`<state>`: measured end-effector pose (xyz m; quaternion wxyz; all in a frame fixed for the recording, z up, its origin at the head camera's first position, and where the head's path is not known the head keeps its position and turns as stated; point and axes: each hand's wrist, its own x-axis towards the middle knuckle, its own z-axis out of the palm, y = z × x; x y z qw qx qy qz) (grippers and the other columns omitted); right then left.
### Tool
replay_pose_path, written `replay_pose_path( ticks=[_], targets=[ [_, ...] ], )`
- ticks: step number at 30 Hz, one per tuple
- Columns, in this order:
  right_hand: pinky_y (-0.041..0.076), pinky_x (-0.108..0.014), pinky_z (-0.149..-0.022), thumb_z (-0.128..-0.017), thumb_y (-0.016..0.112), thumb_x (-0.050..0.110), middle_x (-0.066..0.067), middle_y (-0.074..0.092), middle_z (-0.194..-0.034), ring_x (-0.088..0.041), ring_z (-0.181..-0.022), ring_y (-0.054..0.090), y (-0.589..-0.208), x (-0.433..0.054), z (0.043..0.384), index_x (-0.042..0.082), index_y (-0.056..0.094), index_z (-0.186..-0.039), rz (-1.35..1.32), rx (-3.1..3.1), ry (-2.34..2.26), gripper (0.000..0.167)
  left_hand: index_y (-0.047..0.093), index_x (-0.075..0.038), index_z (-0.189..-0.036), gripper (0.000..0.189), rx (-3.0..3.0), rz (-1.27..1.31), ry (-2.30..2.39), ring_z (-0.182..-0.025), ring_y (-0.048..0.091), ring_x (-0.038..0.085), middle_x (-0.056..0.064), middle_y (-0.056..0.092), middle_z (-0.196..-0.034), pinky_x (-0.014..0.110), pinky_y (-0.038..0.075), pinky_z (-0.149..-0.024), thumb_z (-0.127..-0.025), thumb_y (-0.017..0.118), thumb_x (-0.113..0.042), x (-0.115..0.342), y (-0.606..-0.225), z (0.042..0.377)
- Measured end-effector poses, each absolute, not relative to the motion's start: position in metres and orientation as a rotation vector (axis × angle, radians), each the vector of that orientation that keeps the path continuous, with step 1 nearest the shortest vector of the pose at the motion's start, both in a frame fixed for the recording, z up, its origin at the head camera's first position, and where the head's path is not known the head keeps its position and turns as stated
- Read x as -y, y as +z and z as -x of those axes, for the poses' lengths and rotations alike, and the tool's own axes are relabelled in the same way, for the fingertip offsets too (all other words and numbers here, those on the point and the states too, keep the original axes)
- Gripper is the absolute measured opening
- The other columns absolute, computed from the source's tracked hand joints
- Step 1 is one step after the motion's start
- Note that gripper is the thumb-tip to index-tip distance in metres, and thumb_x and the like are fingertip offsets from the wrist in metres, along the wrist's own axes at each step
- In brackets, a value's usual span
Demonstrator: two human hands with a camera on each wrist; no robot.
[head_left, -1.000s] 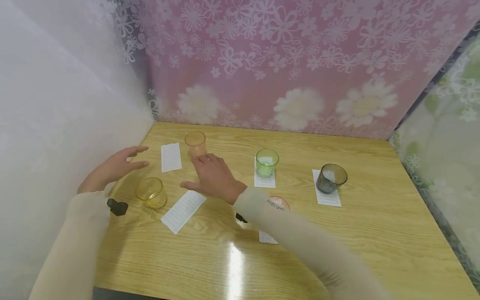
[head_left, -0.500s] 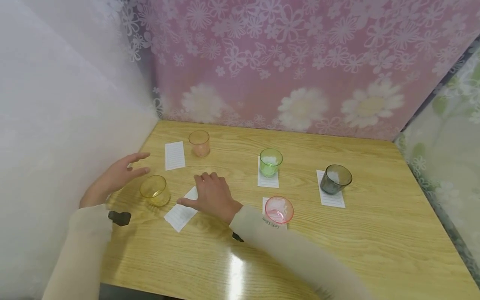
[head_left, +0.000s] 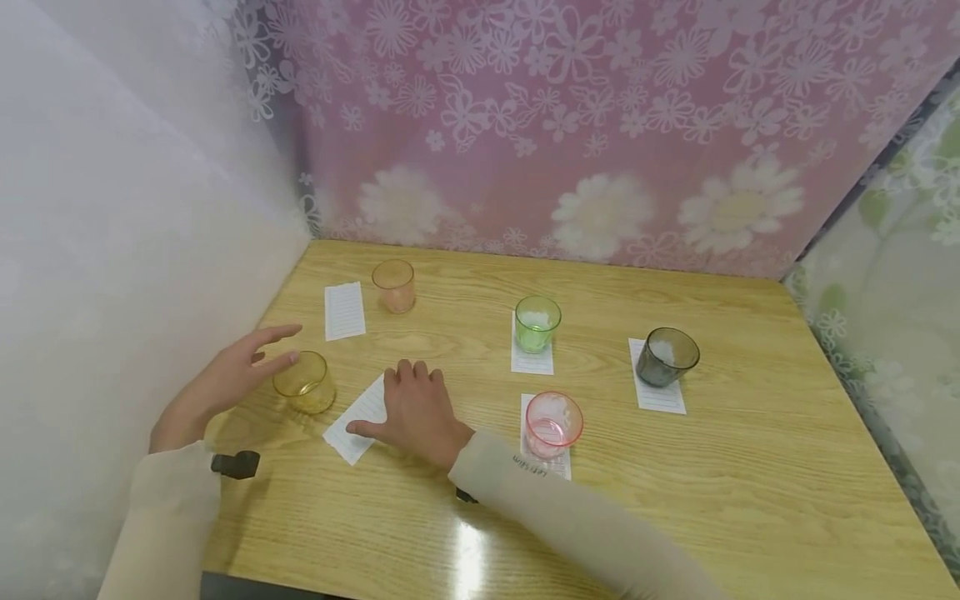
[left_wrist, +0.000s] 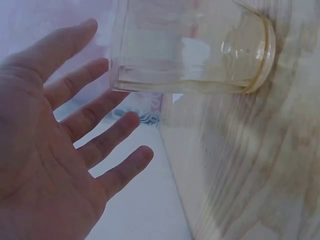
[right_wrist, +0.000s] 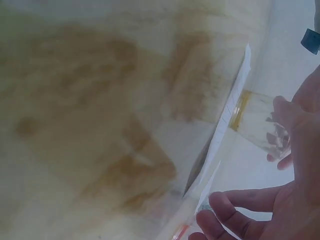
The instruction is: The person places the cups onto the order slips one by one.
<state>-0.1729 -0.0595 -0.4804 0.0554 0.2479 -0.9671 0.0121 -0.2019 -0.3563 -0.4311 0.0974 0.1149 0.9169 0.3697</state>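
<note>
A clear yellow glass (head_left: 305, 385) stands on the table at the left. Beside it is my left hand (head_left: 221, 382), fingers spread and thumb close to the rim; in the left wrist view a gap shows between most fingers and the glass (left_wrist: 190, 55). My right hand (head_left: 422, 415), palm down and thumb held apart, is over the right part of a slanted lined paper slip (head_left: 362, 410). Its fingers bend loosely in the right wrist view, near the end of a slip (right_wrist: 227, 112); whether they touch it I cannot tell.
Behind stand an orange glass (head_left: 394, 287) and a separate paper slip (head_left: 345, 311). To the right, a green glass (head_left: 537, 325), a pink glass (head_left: 552, 425) and a grey glass (head_left: 664, 358) each stand on a slip. A white wall (head_left: 135, 208) borders the table's left.
My right hand has drawn back from near the orange glass and come down over the slanted slip. The left hand has moved slightly nearer the yellow glass.
</note>
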Motion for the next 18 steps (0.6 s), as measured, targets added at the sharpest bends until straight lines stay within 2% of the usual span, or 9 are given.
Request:
replay_pose_path(
  ticks=[8,18],
  targets=[
    [0.044,-0.032,-0.074,-0.082,0.048,0.102,0.002,0.057,-0.094,-0.018,-0.086,0.053,-0.49,0.063,0.165,0.015,0.067,-0.109,-0.719,2.898,-0.129,0.093,0.036,-0.009,-0.17,0.07,-2.647,-0.354,1.162,-0.16,0.029,0.053,0.023,0.038,-0.173,0.077,0.028,-0.123,-0.112,0.064,-0.037,0.36,-0.441,0.193],
    [0.042,-0.034,-0.079,-0.082,0.055,0.099,0.002,0.054,-0.096,-0.017,-0.091,0.051,-0.492,0.069,0.165,0.011,0.07,-0.122,-0.738,3.0,-0.205,0.098,0.034,-0.011,-0.171,0.082,-2.54,-0.411,1.216,-0.158,0.029,0.054,0.02,0.035,-0.175,0.08,0.032,-0.119,-0.103,0.077,-0.028,0.36,-0.449,0.185]
  ],
)
